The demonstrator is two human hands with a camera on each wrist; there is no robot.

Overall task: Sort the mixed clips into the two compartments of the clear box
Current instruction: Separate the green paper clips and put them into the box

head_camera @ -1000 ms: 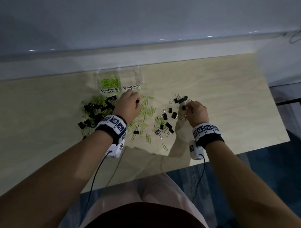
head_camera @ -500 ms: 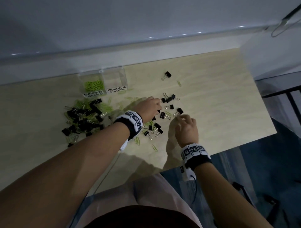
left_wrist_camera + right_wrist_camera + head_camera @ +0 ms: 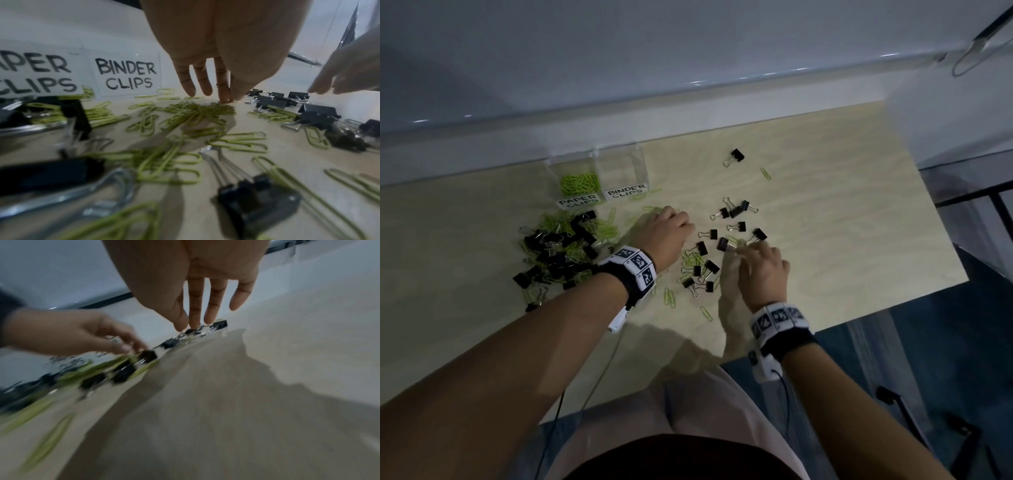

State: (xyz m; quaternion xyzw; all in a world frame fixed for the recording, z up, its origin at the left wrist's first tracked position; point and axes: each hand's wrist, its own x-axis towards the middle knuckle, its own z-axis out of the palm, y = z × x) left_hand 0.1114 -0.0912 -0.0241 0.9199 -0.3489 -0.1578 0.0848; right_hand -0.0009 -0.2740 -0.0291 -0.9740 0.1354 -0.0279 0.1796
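On the pale wooden counter (image 3: 825, 212), the clear plastic two-compartment box (image 3: 599, 171) holds only green wire paper clips (image 3: 580, 181) in its left compartment, while black metal binder clips (image 3: 736, 214) remain scattered; left hand (image 3: 666, 231) grip narrow over loose clips, right hand (image 3: 763, 270) grip narrow, contents indeterminate.

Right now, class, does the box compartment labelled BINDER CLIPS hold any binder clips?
No, the BINDER CLIPS compartment looks empty, while black binder clips lie on the table.
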